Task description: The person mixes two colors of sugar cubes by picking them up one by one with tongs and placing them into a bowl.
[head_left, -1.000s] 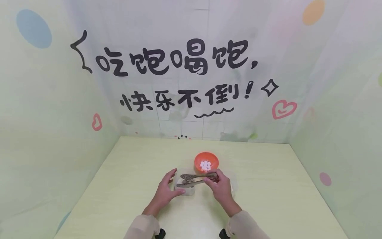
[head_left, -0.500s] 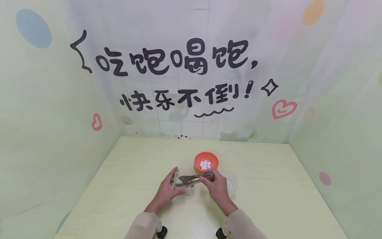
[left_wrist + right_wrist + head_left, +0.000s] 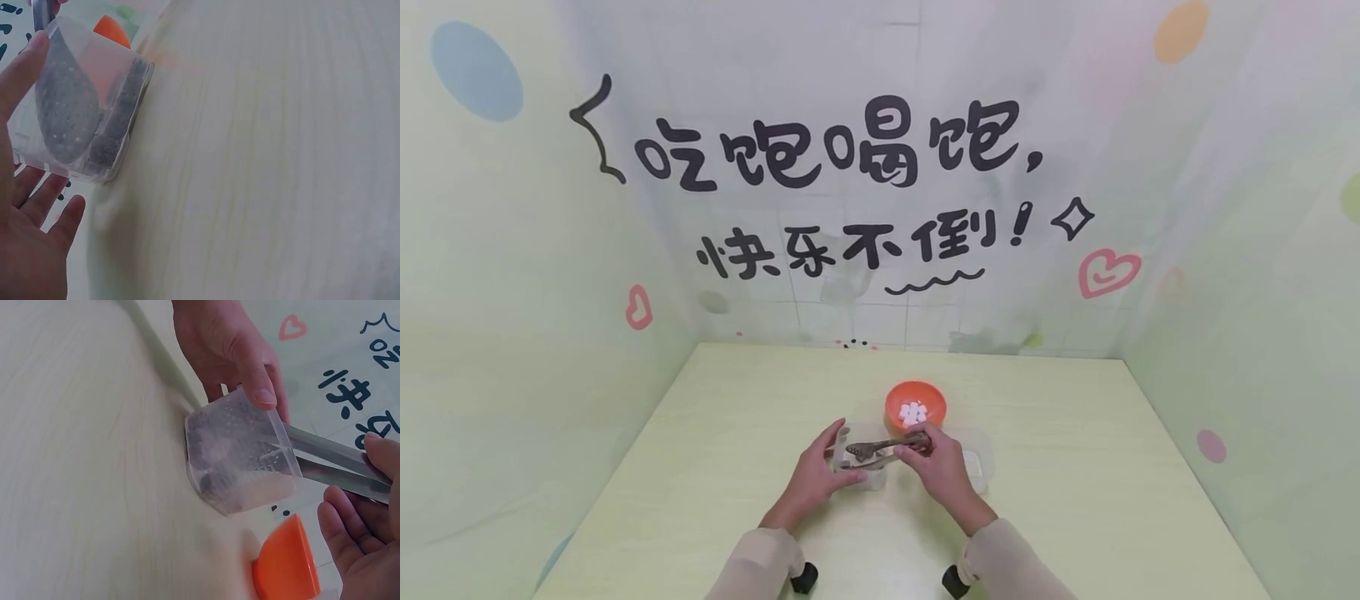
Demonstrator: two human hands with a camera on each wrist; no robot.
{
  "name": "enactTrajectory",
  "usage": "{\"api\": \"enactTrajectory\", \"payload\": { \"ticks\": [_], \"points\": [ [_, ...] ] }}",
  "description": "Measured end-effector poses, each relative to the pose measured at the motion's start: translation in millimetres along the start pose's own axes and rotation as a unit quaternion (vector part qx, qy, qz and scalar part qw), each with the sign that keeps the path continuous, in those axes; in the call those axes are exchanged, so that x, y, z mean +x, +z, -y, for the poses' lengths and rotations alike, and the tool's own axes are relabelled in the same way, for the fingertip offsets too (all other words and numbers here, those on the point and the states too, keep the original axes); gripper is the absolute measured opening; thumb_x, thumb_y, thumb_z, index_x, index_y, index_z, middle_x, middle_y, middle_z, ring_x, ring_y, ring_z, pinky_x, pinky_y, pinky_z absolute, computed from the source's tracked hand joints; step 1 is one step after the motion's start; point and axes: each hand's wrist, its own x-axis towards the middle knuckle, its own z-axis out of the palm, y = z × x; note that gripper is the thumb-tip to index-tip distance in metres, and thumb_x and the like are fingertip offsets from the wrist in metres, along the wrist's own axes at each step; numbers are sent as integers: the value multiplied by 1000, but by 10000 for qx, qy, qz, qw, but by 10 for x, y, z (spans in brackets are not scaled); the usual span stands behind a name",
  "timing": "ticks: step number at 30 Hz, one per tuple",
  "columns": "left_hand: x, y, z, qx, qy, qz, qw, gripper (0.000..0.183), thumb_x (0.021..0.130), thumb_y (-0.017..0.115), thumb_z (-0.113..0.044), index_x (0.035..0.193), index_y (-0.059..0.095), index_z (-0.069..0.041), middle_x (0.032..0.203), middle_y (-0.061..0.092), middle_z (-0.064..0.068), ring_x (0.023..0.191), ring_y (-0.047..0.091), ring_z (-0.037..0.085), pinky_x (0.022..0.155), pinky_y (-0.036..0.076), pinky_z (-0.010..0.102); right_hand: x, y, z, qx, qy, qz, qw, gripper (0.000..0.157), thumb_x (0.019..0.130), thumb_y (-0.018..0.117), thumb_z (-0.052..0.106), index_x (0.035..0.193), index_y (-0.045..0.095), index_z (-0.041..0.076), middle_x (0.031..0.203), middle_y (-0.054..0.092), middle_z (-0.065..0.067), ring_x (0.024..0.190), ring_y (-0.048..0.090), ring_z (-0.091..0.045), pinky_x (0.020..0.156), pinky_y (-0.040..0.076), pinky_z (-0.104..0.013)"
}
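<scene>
A clear plastic box [image 3: 872, 482] stands on the table, with dark cube-like pieces [image 3: 112, 125] at its bottom. My left hand [image 3: 811, 482] grips its left side, thumb at the near rim and fingers on the far side. Metal tongs [image 3: 331, 449] with perforated oval ends are in my right hand [image 3: 947, 473], pinched near their hinged end. Their ends reach down inside the box; in the left wrist view one end [image 3: 65, 106] shows through the wall. Whether a piece sits between the tong ends cannot be made out.
Just behind the right hand is an orange bowl [image 3: 936, 402] of small white cubes [image 3: 913, 412]. A flat clear lid-like piece [image 3: 979, 467] lies partly under the right hand. Printed walls [image 3: 1232, 333] enclose the table [image 3: 1075, 483] on three sides.
My right hand has shifted a little left, carrying the tongs deeper into the box, and the tong ends have come closer together. My left hand stays on the box.
</scene>
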Motion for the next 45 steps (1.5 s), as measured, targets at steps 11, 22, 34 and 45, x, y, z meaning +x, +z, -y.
{"api": "enactTrajectory", "payload": {
  "ticks": [11,22,34,45],
  "points": [
    [2,-22,-33,-32,-127,39,9999,102,66,89,-40,151,36,-18,146,45,10,125,47,35,102,41,54,139,-148,90,-654,124,1109,9916,30,79,81,13,105,68,6,91,68,-1,79,64,-12,66,57,-25],
    [-2,-15,-10,-132,-40,82,9999,102,66,89,-39,151,36,-16,147,44,8,129,44,32,104,40,51,107,-142,110,-876,92,1040,9907,21,80,81,16,97,70,12,86,66,6,73,59,-13,60,53,-25],
    [-2,-29,-18,-128,41,78,9999,100,69,89,-34,151,36,-14,146,45,11,127,46,35,103,41,52,107,-126,84,-879,52,985,9912,19,79,82,17,94,70,14,83,65,6,71,59,-13,58,53,-25],
    [7,-9,-1,-88,-18,77,9999,102,67,89,-37,151,36,-16,146,45,10,128,46,34,104,40,54,92,-113,68,-936,-106,907,9914,19,80,81,16,94,69,12,83,65,6,71,57,-12,58,52,-24]
  ]
}}
